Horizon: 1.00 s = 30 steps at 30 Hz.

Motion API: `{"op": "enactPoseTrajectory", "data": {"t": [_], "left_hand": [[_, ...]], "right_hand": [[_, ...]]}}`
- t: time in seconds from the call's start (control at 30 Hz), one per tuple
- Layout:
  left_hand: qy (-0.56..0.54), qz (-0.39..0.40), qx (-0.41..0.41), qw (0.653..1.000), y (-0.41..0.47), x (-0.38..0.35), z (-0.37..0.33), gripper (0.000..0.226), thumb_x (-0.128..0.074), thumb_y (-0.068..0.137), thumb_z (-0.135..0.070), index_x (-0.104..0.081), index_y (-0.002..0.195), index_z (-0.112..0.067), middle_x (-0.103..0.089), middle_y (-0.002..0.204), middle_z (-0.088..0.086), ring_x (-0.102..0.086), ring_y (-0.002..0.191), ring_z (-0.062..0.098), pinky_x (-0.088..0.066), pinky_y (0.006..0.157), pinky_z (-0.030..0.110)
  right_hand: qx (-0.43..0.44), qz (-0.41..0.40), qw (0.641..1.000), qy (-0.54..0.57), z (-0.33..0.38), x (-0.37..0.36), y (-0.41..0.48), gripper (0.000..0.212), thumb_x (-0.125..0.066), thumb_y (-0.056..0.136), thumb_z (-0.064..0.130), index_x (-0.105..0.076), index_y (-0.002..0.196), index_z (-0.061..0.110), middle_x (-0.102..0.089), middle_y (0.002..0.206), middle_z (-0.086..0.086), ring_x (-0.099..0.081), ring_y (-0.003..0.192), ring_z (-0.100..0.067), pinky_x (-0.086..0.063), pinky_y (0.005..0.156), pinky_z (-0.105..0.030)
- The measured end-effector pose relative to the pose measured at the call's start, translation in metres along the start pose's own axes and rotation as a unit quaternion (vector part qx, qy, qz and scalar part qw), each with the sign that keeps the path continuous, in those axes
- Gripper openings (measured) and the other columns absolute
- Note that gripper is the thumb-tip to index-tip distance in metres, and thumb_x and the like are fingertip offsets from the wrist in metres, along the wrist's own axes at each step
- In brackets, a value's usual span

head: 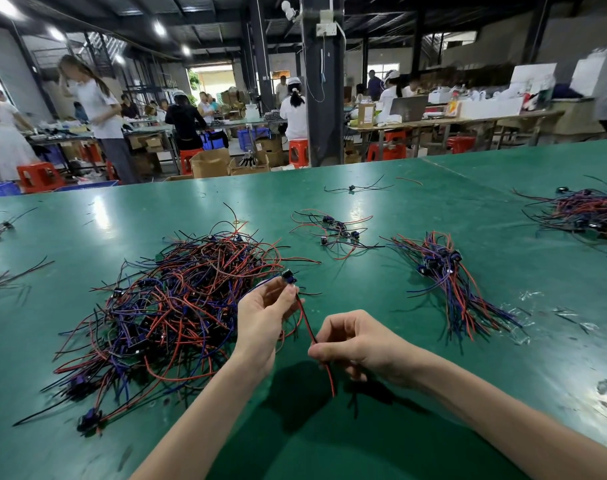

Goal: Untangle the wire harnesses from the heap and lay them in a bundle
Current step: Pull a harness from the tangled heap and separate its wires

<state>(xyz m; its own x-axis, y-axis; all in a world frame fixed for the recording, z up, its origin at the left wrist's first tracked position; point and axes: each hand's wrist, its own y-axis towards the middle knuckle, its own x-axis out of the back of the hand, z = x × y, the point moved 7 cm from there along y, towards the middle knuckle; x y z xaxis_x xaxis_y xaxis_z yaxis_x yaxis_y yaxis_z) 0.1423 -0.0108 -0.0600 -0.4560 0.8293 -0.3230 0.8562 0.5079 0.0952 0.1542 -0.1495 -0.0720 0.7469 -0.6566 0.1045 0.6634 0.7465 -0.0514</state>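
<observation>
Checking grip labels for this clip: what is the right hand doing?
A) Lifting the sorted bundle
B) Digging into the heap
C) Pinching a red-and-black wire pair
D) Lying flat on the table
C: the right hand pinches the red-and-black wires of one harness, whose connector end the left hand holds.

— What's held?
— The left hand (260, 320) pinches a red-and-black wire harness (304, 315) at its dark plug; the right hand (357, 344) pinches its wires lower down.
— Around them?
— A tangled red, blue and black wire heap (163, 306) on the left, a straighter wire bundle (447, 282) on the right, on the green counter (399, 427).
</observation>
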Motion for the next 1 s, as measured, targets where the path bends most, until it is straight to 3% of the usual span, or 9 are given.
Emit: {"op": "enactPoseTrajectory", "data": {"t": [0.1, 0.33, 0.53, 0.7, 0.87, 1.0], "left_hand": [[0.032, -0.008, -0.014, 0.999, 0.001, 0.001, -0.002, 0.012, -0.062, 0.087, 0.000, -0.065, 0.086, -0.012, -0.067, 0.076, -0.001, -0.064, 0.075, 0.014, -0.054, 0.072, 0.020], [0.069, -0.032, -0.047, 0.996, 0.003, 0.008, -0.008, 0.019, -0.064, 0.086, -0.001, -0.064, 0.081, -0.019, -0.068, 0.076, -0.002, -0.064, 0.067, 0.007, -0.051, 0.061, 0.013], [0.061, -0.039, -0.028, 0.997, 0.003, 0.010, -0.008, 0.010, -0.063, 0.087, 0.000, -0.065, 0.085, -0.010, -0.065, 0.081, 0.008, -0.062, 0.073, 0.023, -0.053, 0.057, 0.016], [0.062, -0.040, -0.020, 0.997, 0.002, 0.010, -0.010, 0.006, -0.060, 0.088, 0.003, -0.063, 0.089, -0.002, -0.062, 0.077, 0.008, -0.063, 0.057, 0.017, -0.051, 0.051, 0.016], [0.030, -0.046, -0.005, 0.998, 0.006, 0.015, -0.015, 0.008, -0.058, 0.089, 0.005, -0.060, 0.090, -0.003, -0.060, 0.079, 0.009, -0.064, 0.049, 0.011, -0.053, 0.052, 0.017], [0.058, -0.038, -0.009, 0.998, 0.004, 0.013, -0.014, 0.008, -0.059, 0.088, 0.004, -0.061, 0.089, -0.004, -0.061, 0.077, 0.009, -0.064, 0.049, 0.009, -0.052, 0.052, 0.016]], "right_hand": [[0.012, 0.019, 1.000, -0.021, 0.003, -0.003, -0.002, 0.015, -0.072, 0.082, 0.011, -0.058, 0.075, 0.013, -0.065, 0.061, -0.002, -0.039, 0.034, -0.009, -0.030, 0.031, -0.015], [0.020, 0.069, 0.995, -0.071, 0.003, -0.016, -0.005, 0.014, -0.067, 0.085, 0.010, -0.055, 0.079, 0.013, -0.065, 0.059, 0.002, -0.039, 0.033, -0.007, -0.030, 0.032, -0.015], [0.054, 0.053, 0.992, -0.105, 0.007, -0.018, -0.005, 0.020, -0.068, 0.085, 0.005, -0.053, 0.076, 0.013, -0.058, 0.059, 0.004, -0.048, 0.044, 0.002, -0.034, 0.042, -0.010], [0.058, 0.057, 0.990, -0.113, 0.006, -0.018, -0.004, 0.021, -0.067, 0.085, 0.004, -0.051, 0.077, 0.015, -0.055, 0.062, 0.004, -0.047, 0.046, 0.003, -0.034, 0.044, -0.009], [0.041, 0.066, 0.990, -0.121, 0.001, -0.016, -0.005, 0.021, -0.065, 0.087, 0.009, -0.052, 0.087, 0.025, -0.049, 0.072, 0.006, -0.037, 0.050, -0.007, -0.032, 0.040, -0.018], [0.077, 0.051, 0.976, -0.196, 0.006, -0.018, -0.002, 0.022, -0.067, 0.086, 0.011, -0.055, 0.083, 0.029, -0.054, 0.072, 0.007, -0.044, 0.061, -0.003, -0.039, 0.060, -0.016]]}}
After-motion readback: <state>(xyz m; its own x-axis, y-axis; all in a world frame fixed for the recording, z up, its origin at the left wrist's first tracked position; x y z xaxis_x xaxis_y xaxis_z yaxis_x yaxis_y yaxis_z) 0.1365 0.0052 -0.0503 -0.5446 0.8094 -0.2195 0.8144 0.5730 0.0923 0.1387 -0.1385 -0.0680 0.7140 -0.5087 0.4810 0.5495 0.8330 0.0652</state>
